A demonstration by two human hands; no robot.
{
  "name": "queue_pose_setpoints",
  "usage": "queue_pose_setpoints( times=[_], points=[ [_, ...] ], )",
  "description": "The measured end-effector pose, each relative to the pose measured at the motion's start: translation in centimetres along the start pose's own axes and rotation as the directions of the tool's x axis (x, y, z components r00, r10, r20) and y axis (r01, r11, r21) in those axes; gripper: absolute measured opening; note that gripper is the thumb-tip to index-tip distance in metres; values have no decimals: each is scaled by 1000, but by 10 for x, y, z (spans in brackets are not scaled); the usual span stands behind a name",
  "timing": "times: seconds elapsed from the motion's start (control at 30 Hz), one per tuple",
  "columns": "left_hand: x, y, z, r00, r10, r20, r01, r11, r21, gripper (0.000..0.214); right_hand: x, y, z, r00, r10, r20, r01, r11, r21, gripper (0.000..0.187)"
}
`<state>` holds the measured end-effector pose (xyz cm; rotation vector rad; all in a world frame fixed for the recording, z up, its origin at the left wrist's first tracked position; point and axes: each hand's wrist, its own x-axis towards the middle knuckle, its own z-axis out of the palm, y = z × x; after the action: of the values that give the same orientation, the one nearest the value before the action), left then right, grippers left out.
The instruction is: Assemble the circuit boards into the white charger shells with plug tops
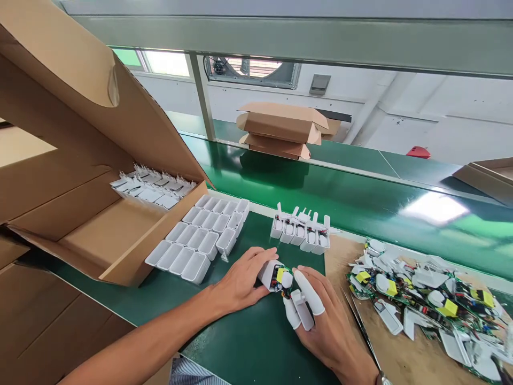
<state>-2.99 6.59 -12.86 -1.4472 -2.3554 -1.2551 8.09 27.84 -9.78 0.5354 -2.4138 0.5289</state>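
My left hand [244, 278] grips a white plastic charger shell [267, 272] low over the green mat [240, 342]. My right hand [320, 321], with white finger cots on several fingertips, pinches a small circuit board [280, 277] with a yellow part and holds it at the shell's open end. Just behind them stands a short row of white shells [300, 232] with boards inside. To the left lies a block of empty white shells [200, 238] in rows.
A pile of loose circuit boards and white covers [428, 299] lies on cardboard at the right. An open cardboard box [100, 224] at the left holds white plug parts [152, 187]. Folded cartons [280, 131] sit on the green conveyor [360, 198] behind. Tweezers [360, 326] lie by my right wrist.
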Motion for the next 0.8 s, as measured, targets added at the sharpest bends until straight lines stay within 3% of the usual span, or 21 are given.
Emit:
queue_pose_setpoints(
  times=[0.8],
  points=[
    [3,3,-3,1000,-17,21,17,1000,20,77,2,-2,-4,999,44,19,-44,999,-18,64]
  ],
)
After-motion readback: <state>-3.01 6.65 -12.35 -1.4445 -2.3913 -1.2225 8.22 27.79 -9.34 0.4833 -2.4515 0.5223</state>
